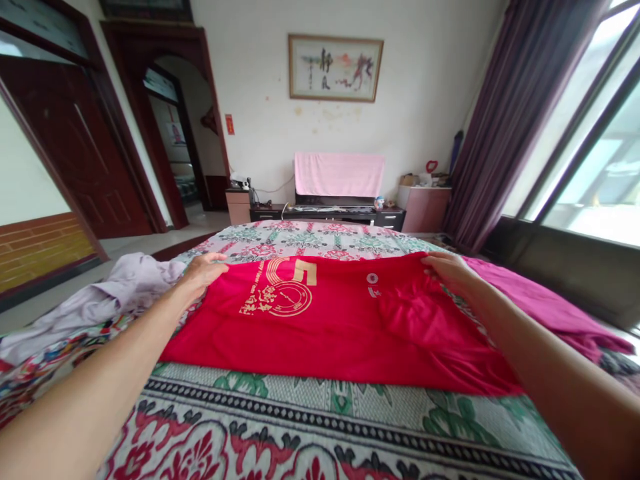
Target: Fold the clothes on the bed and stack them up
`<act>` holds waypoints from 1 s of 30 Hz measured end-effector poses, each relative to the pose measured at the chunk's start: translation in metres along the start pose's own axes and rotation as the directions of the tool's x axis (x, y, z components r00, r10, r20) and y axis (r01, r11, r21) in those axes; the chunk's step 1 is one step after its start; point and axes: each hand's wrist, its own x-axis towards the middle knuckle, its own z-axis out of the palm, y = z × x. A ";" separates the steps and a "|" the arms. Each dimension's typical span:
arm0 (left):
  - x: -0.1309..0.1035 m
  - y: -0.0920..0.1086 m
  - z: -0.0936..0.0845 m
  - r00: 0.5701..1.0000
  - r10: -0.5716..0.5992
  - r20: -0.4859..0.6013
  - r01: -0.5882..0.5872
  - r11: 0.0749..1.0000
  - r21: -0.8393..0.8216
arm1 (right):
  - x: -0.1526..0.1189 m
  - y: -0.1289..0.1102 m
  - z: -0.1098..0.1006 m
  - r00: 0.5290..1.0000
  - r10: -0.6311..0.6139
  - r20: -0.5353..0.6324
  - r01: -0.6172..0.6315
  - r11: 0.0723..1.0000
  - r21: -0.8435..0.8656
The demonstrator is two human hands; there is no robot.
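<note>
A red shirt (340, 333) with gold printing on its left part lies sideways across the patterned bedspread (280, 453), folded lengthwise. My left hand (204, 272) pinches its far left corner. At the far right corner, my right hand (445, 268) grips the cloth between thumb and fingers. The far edge is stretched between both hands, while the near edge rests on the bedspread. Some bunched fabric shows on the shirt's right part.
A pale lilac garment (120, 290) and multicoloured cloth lie at the left. Magenta clothing (535, 300) is on the right. Beyond the bed stand a low black cabinet (390, 219) and a pink-covered screen (340, 175). A purple curtain (520, 120) hangs by the window.
</note>
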 end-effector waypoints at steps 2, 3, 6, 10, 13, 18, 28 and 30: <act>-0.015 -0.004 -0.016 0.994 0.014 0.111 -0.007 0.998 -0.064 | -0.015 0.002 -0.028 0.989 0.002 0.147 -0.005 1.000 0.023; -0.021 -0.007 -0.023 0.982 0.028 0.189 -0.020 0.999 -0.047 | -0.021 0.004 -0.042 0.968 0.025 0.250 -0.026 1.000 0.001; -0.027 -0.019 -0.039 0.918 0.081 0.388 -0.128 0.987 0.098 | -0.034 0.011 -0.071 0.874 0.132 0.468 -0.053 0.983 -0.177; -0.020 -0.020 -0.043 0.952 0.102 0.288 -0.223 0.877 0.426 | -0.030 0.007 -0.068 0.919 0.106 0.379 0.076 0.897 -0.436; -0.016 -0.009 -0.030 0.960 0.169 0.221 -0.269 0.771 0.578 | -0.017 -0.001 -0.035 0.970 -0.050 0.239 0.192 0.758 -0.623; -0.009 -0.001 0.008 0.934 0.263 0.242 -0.357 0.718 0.598 | 0.004 0.006 0.028 0.929 -0.254 0.268 0.366 0.535 -0.762; 0.005 -0.014 0.031 0.946 0.202 0.252 -0.318 0.718 0.619 | 0.023 0.030 0.056 0.949 -0.150 0.277 0.314 0.497 -0.809; 0.003 -0.012 0.030 0.946 0.205 0.250 -0.319 0.720 0.616 | 0.020 0.026 0.058 0.956 -0.118 0.270 0.292 0.495 -0.818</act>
